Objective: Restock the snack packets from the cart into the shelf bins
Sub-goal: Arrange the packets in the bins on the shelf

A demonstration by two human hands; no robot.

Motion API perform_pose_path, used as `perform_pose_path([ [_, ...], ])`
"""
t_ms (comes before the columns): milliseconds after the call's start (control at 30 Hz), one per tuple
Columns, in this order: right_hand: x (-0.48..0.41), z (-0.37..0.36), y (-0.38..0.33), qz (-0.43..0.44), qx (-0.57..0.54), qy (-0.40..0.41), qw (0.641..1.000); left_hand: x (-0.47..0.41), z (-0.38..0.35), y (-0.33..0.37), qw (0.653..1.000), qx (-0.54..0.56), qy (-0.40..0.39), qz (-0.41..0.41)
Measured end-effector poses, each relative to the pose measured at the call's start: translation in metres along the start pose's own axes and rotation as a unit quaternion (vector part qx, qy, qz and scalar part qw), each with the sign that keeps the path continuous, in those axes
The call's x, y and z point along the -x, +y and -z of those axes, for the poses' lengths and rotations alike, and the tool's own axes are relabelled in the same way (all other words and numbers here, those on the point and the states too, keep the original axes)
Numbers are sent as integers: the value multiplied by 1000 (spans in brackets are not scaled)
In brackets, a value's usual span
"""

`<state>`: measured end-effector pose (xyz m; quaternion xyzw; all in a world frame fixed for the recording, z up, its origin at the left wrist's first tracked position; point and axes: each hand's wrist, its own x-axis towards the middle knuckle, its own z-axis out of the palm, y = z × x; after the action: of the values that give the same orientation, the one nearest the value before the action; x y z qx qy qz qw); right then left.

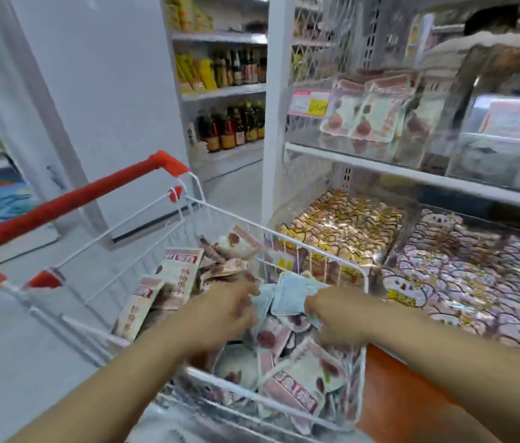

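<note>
Both your hands are down inside the cart [284,237], over its right half, and the view is smeared by motion. Your right hand [332,311] has its fingers curled on a small bundle of pale packets [290,295], gripping it by its right edge just below the cart's far right rim. Your left hand [223,310] reaches to the left edge of the same bundle, fingertips against it; the blur hides whether they pinch it, so I cannot tell. Under and around both hands the snack packets [300,378], pink and white, lie heaped loosely across the cart floor, some leaning up against the left wall and some piled in the near right corner. The red handle [70,199] runs along the cart's left end. The shelf stands just beside the cart's right side. On its upper level a clear upper bin [405,155] holds upright pink-and-white packets [370,113], with a price tag [310,103] at its left front corner. Below the white shelf board [412,175], a bin of yellow packets [341,225] sits at the left end, and a bin of purple packets [476,282] lies next to it on the right
</note>
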<state>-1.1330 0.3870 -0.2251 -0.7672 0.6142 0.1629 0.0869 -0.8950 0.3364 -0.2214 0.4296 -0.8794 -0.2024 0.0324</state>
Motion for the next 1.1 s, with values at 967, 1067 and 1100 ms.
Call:
perform_pose_path([
  [967, 34, 75, -1, 183, -374, 302, 858, 3, 21, 38, 888, 453, -40, -65],
  [1067, 30, 74, -7, 151, -387, 347, 841, 7, 26, 47, 898, 438, 21, -29],
  [1100, 27, 71, -7, 126, -410, 341, 836, 8, 26, 48, 912, 404, 74, -5],
])
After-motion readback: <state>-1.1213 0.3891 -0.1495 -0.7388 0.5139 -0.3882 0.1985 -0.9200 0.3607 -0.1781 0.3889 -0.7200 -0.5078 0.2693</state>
